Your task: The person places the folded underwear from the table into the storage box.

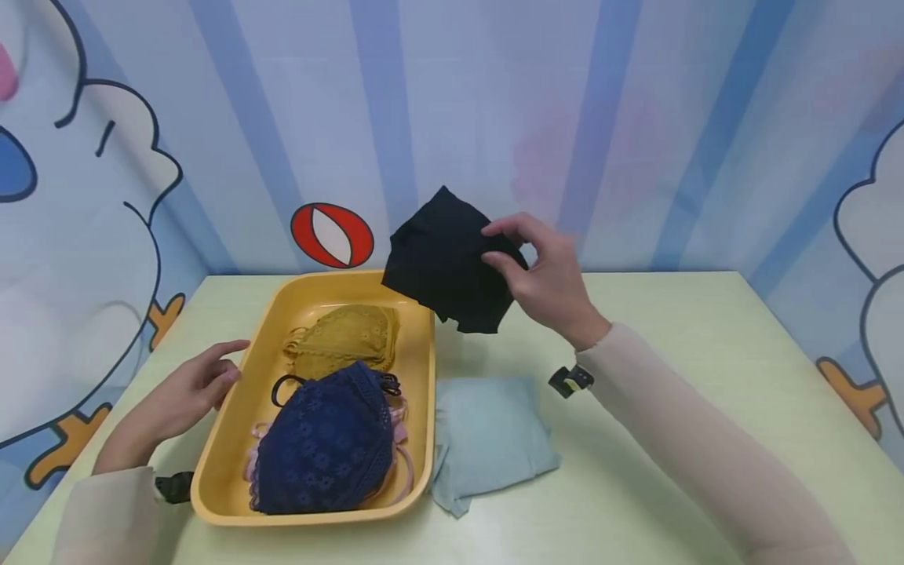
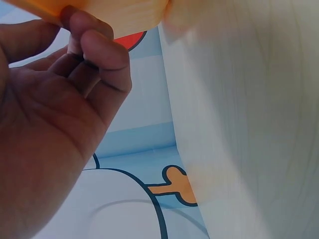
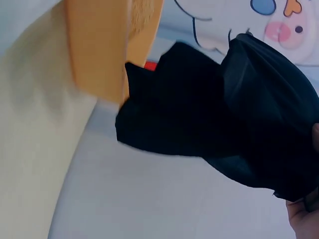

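Note:
My right hand (image 1: 547,275) pinches a folded black garment (image 1: 448,263) between thumb and fingers. The cloth hangs above the table, its left part overlapping the far right corner of the yellow tray (image 1: 431,439). From the right wrist, the black garment (image 3: 199,109) looks loose at its far end, beside the tray wall (image 3: 99,55). My left hand (image 1: 191,392) rests at the tray's left rim, its index finger extended and the others loosely bent. In the left wrist view the left fingertips (image 2: 104,47) touch the tray's edge.
Inside the tray lie a mustard lace bra (image 1: 349,337) and a navy lace bra (image 1: 325,447), with pink straps (image 1: 400,428) partly hidden under the navy one. A folded light blue garment (image 1: 494,435) lies on the table (image 1: 671,377) against the tray's right side. A printed curtain (image 1: 480,102) stands behind.

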A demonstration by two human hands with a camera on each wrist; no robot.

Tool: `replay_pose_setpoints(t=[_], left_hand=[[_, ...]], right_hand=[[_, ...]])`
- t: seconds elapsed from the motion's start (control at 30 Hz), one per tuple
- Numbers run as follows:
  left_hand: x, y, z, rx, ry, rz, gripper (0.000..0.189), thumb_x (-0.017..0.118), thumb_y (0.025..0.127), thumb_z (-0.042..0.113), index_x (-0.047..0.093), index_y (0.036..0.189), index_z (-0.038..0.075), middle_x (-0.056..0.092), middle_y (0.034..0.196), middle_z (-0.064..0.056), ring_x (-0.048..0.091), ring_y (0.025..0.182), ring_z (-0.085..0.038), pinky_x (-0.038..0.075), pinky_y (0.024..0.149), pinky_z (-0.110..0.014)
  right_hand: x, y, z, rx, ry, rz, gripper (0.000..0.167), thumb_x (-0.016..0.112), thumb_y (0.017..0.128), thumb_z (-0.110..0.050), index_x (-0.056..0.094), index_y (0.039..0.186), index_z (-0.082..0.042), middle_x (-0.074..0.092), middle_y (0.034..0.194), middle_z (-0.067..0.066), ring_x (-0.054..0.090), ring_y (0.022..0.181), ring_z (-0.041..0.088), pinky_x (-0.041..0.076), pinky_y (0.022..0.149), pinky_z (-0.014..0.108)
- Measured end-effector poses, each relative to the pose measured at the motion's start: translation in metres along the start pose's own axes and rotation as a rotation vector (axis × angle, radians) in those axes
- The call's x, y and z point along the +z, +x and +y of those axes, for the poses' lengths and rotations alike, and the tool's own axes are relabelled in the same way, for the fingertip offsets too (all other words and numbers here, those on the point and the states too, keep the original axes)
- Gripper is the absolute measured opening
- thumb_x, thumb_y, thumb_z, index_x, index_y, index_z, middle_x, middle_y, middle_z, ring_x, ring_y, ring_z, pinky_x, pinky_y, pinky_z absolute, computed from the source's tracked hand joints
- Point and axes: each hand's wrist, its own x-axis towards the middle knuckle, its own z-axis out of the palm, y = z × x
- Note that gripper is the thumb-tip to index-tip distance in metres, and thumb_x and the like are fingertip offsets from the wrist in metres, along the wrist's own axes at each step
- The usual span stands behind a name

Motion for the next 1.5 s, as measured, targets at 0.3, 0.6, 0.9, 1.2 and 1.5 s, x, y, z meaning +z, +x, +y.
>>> replay_pose_setpoints(t=[0.3, 0.6, 0.9, 1.2, 1.5], left_hand=[[-0.001, -0.001, -0.004, -0.011, 0.003, 0.010, 0.047, 0.041, 0.102, 0.011, 0.026, 0.145, -0.003, 0.051, 0.075, -0.006, 0.051, 0.061, -0.017, 0.046, 0.058, -0.033], [-0.001, 0.002, 0.000, -0.025, 0.024, 0.016, 0.047, 0.042, 0.102, 0.014, 0.028, 0.144, -0.003, 0.049, 0.072, -0.005, 0.048, 0.060, -0.017, 0.043, 0.056, -0.030], [0.003, 0.008, 0.004, -0.026, 0.014, 0.010, 0.048, 0.043, 0.102, 0.013, 0.027, 0.145, -0.003, 0.058, 0.083, -0.007, 0.055, 0.065, -0.017, 0.048, 0.059, -0.033], [0.004, 0.010, 0.004, -0.032, 0.008, 0.004, 0.049, 0.045, 0.101, 0.013, 0.028, 0.145, -0.003, 0.061, 0.089, -0.008, 0.057, 0.068, -0.018, 0.050, 0.061, -0.034], [0.005, 0.010, 0.003, -0.027, 0.021, 0.001, 0.048, 0.043, 0.102, 0.010, 0.027, 0.145, -0.003, 0.057, 0.084, -0.007, 0.052, 0.064, -0.017, 0.048, 0.058, -0.033]], right_hand=[[0.068, 0.020, -0.008, -0.003, 0.099, -0.101, 0.023, 0.071, 0.084, -0.003, 0.065, 0.105, -0.008, 0.063, 0.101, 0.000, 0.054, 0.082, 0.011, 0.044, 0.078, 0.030], [0.121, 0.029, -0.010, 0.093, 0.080, -0.250, 0.022, 0.068, 0.088, -0.009, 0.062, 0.109, -0.011, 0.063, 0.108, 0.000, 0.058, 0.095, 0.012, 0.044, 0.084, 0.025], [0.147, 0.021, 0.005, 0.341, -0.122, -0.633, 0.021, 0.065, 0.091, -0.017, 0.060, 0.111, -0.017, 0.059, 0.121, 0.000, 0.053, 0.114, 0.017, 0.042, 0.094, 0.030], [0.148, 0.012, 0.014, 0.409, -0.217, -0.871, 0.031, 0.063, 0.093, -0.026, 0.061, 0.122, -0.015, 0.060, 0.118, 0.001, 0.055, 0.110, 0.017, 0.044, 0.089, 0.029], [0.113, 0.016, 0.024, 0.451, -0.157, -0.759, 0.027, 0.056, 0.097, -0.026, 0.061, 0.118, -0.011, 0.062, 0.110, 0.002, 0.057, 0.098, 0.015, 0.046, 0.083, 0.029]])
